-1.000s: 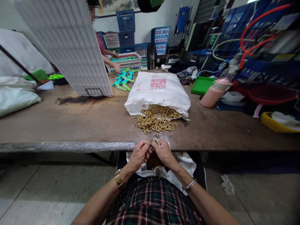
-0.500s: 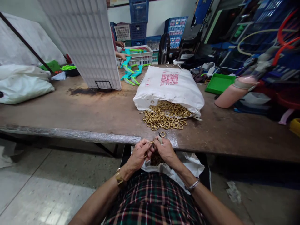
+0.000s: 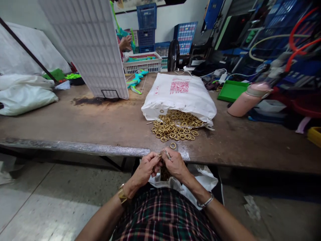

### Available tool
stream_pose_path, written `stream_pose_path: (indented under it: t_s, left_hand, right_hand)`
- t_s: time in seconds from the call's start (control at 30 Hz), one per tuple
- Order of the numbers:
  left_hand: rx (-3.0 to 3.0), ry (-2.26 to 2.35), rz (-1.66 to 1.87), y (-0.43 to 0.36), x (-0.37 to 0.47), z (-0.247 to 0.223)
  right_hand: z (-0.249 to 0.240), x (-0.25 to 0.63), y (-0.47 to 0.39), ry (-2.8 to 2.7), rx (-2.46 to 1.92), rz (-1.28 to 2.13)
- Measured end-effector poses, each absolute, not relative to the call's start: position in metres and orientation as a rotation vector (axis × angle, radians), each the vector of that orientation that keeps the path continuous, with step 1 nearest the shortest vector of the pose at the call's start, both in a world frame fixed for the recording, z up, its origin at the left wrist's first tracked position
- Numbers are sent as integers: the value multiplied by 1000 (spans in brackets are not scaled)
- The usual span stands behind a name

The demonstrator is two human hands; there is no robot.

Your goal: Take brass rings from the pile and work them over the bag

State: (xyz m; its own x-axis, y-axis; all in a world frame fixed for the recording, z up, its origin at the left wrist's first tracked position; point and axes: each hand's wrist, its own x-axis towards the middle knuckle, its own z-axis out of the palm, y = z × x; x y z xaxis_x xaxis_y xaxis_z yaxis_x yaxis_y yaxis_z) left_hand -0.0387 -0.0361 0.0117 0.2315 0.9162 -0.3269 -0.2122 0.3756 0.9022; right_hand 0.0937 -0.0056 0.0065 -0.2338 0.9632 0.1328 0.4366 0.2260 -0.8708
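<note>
My left hand (image 3: 149,167) pinches a gold-brown ring (image 3: 159,155) at its fingertips. My right hand (image 3: 175,164) meets it there, closed on a small blade-like tool (image 3: 168,154). One loose ring (image 3: 173,146) lies on the table edge just beyond my fingers. Behind it, a pile of rings (image 3: 173,129) spills from the mouth of a white sack (image 3: 179,93) with a red printed code. Below my hands, more rings (image 3: 165,174) sit in an open white bag (image 3: 205,179) on my lap.
A white ribbed panel (image 3: 92,50) stands on the table (image 3: 100,124) at left. Behind it another person's hand (image 3: 125,43) holds turquoise and green parts near a white crate (image 3: 142,65). At right are a green tray (image 3: 232,90) and a pink bottle (image 3: 247,100).
The tool in my right hand has tilted down and away from the loose ring. Across the table, the other person has lifted turquoise and green parts upward. The view has shifted slightly.
</note>
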Motion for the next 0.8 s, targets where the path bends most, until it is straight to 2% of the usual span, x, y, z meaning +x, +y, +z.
stream_pose_path:
  t_s: [0.23, 0.57, 0.8]
  left_hand:
    - [845, 986, 1053, -33, -36, 4]
    - [986, 1020, 1043, -21, -32, 0]
    - [1077, 1049, 1047, -25, -33, 7]
  right_hand:
    - [-5, 108, 0, -1953, -1466, 761]
    - [-11, 108, 0, -2195, -1371, 772]
    - [-4, 110, 1, -2360, -1563, 689]
